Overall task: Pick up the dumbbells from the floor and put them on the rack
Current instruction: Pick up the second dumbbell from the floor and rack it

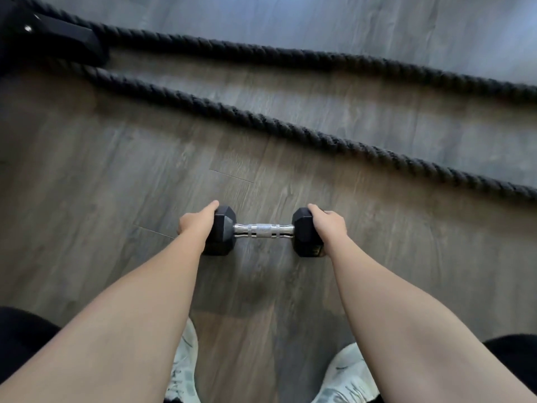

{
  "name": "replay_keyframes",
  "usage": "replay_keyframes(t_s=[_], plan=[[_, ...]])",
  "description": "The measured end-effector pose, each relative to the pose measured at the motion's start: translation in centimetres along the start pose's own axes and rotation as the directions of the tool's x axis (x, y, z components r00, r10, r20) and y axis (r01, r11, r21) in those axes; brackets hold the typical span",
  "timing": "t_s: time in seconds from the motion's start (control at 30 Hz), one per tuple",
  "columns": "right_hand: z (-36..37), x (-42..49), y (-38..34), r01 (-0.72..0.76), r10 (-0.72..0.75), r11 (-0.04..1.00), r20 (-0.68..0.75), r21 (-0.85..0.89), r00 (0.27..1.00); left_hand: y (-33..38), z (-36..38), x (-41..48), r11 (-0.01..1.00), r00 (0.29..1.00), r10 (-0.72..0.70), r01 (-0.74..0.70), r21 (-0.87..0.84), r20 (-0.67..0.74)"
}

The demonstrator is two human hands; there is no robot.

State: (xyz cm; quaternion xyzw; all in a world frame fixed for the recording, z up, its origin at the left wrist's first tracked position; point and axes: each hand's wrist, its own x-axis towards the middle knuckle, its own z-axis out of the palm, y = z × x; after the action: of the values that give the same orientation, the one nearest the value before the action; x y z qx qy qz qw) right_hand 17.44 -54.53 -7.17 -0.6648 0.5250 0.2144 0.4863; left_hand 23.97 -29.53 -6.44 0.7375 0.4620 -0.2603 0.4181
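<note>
A grey-brown wood-plank floor (116,175) fills nearly everything, its seams running on a slant. Across it, from about ten o'clock down toward three o'clock, lie two runs of thick black twisted rope (290,123), well apart from the person and meeting a dark, blurred block (49,39) at eleven o'clock.

Both bare forearms reach out from the bottom edge toward the centre. Under them, at six o'clock, stand two pale mottled sneakers (345,373) on the planks.

Just below centre sits the dumbbell (263,229), lying crosswise. It has two matte black six-sided heads joined by a short chrome handle with knurled bands and ringed collars. Whether it rests on the floor or hangs just off it, I cannot tell.

The left hand (197,221) is cupped over the outer face of the nine-o'clock head, one finger stretched along its top edge. The right hand (329,223) is curled over the three-o'clock head, fingers wrapped across its top and outer side. Neither hand touches the chrome handle.
</note>
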Motion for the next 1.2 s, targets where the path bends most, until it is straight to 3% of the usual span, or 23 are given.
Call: replay_keyframes(t_s=[0.07, 0.13, 0.43, 0.63, 0.9, 1.07, 1.2], plan=[[0.0, 0.0, 0.1, -0.036, 0.036, 0.999, 0.010, 0.035, 0.999, -0.2, -0.1, -0.3, 0.984, 0.980, -0.149, 0.160, -0.083, 0.131], [0.1, 0.0, 0.0, -0.066, 0.066, 0.993, 0.005, 0.103, 0.998, 0.1, 0.0, -0.3, 0.977, 0.964, -0.175, 0.195, -0.087, 0.202], [-2.0, -5.5, -4.1, -0.036, 0.056, 0.943, -0.053, 0.331, 0.997, 7.0, -4.3, -6.3, 0.990, 0.987, -0.010, 0.033, -0.141, 0.161], [-8.1, -22.2, -15.9, 0.083, -0.072, 0.912, -0.042, 0.402, 0.997, 18.8, -18.1, -21.9, 0.969, 0.981, 0.166, -0.144, -0.199, 0.099], [-16.2, -51.0, -35.8, 0.277, -0.272, 0.876, -0.069, 0.395, 0.960, 32.7, -42.5, -44.1, 0.876, 0.941, 0.327, -0.338, -0.344, -0.090], [-16.0, -65.9, -44.7, 0.418, -0.434, 0.826, -0.047, 0.377, 0.900, 37.8, -57.2, -52.0, 0.790, 0.912, 0.369, -0.410, -0.456, -0.181], [-12.2, -74.3, -48.5, 0.424, -0.473, 0.790, 0.000, 0.442, 0.881, 39.3, -67.2, -53.5, 0.757, 0.888, 0.399, -0.459, -0.465, -0.228]])
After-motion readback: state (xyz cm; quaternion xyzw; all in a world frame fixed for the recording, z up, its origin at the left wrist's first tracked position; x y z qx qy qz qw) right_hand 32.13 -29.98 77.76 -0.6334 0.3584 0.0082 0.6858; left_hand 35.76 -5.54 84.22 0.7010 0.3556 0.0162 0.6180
